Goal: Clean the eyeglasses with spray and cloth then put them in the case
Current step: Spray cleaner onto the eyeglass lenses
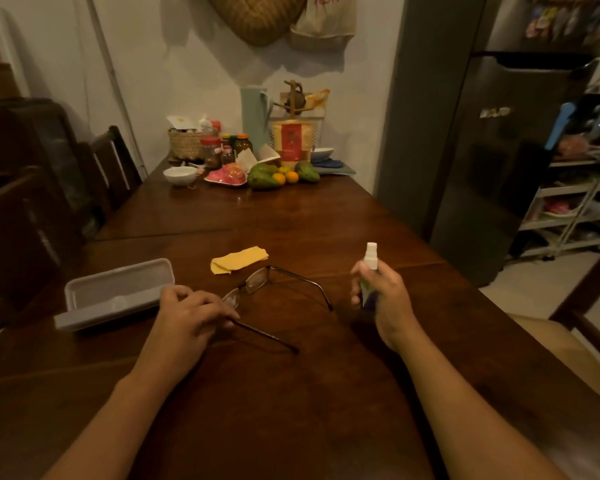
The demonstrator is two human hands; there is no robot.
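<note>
Gripping the spray bottle [371, 259], the right hand [386, 301] hangs beside the eyeglasses [256, 280].

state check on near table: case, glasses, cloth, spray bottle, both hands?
Grey plastic eyeglass case: open, nothing visible inside.
Thin dark-framed eyeglasses: temples unfolded, on wooden table.
Yellow cloth: loosely folded, lying untouched.
Small white-topped spray bottle: upright, held.
Left hand: pinches the eyeglasses' near temple.
Right hand: grips the spray bottle.

We see a home dining room, wooden table [291, 209], fruit [281, 174], jars [211, 151], fridge [499, 161], chairs [111, 161].
</note>
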